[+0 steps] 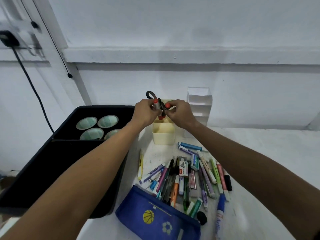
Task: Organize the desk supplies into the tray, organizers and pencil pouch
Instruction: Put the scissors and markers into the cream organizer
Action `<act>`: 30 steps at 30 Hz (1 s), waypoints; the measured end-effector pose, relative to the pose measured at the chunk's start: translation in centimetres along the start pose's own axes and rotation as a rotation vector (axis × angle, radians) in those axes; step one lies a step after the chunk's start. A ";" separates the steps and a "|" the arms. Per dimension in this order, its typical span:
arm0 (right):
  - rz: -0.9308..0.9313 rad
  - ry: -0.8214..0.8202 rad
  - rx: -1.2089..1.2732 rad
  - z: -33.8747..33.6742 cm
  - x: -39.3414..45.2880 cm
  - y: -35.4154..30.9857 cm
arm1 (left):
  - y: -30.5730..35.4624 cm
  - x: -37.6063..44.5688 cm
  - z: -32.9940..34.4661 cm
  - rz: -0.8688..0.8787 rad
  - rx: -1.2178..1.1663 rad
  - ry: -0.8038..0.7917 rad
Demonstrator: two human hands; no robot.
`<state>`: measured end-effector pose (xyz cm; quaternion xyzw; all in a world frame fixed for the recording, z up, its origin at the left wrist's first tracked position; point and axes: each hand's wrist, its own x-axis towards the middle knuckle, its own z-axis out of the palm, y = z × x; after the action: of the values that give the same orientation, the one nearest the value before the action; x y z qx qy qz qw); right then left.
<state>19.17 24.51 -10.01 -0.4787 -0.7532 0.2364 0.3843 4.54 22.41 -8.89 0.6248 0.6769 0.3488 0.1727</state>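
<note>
Two hands meet above a cream organizer point(163, 135). Left hand point(144, 111) grips a red-capped marker point(156, 104); right hand point(180, 113) pinches another red-capped marker point(166, 108). Black scissors point(152, 96) stand behind them.

Left hand point(145, 110) pinching; right hand point(178, 112) pinching.

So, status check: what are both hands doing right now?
Left hand and right hand each grip a red-capped marker over the cream organizer. Scissors already inside. Nothing blocking.
</note>
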 end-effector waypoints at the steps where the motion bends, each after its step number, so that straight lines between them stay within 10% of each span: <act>1: 0.015 -0.007 -0.005 0.2 0.1 0.2 | -0.3 0.0 0.2 -0.023 -0.005 -0.007; 20: 0.175 -0.152 0.034 2.5 0.1 3.0 | -4.2 0.2 1.4 -0.107 -0.053 -0.124; 30: 0.103 -0.208 -0.069 -0.8 -3.4 3.6 | -1.7 -3.7 1.4 -0.029 -0.020 0.068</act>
<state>22.63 23.03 -13.34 -0.5029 -0.7710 0.2780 0.2747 4.79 19.26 -11.80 0.6009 0.6880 0.3738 0.1608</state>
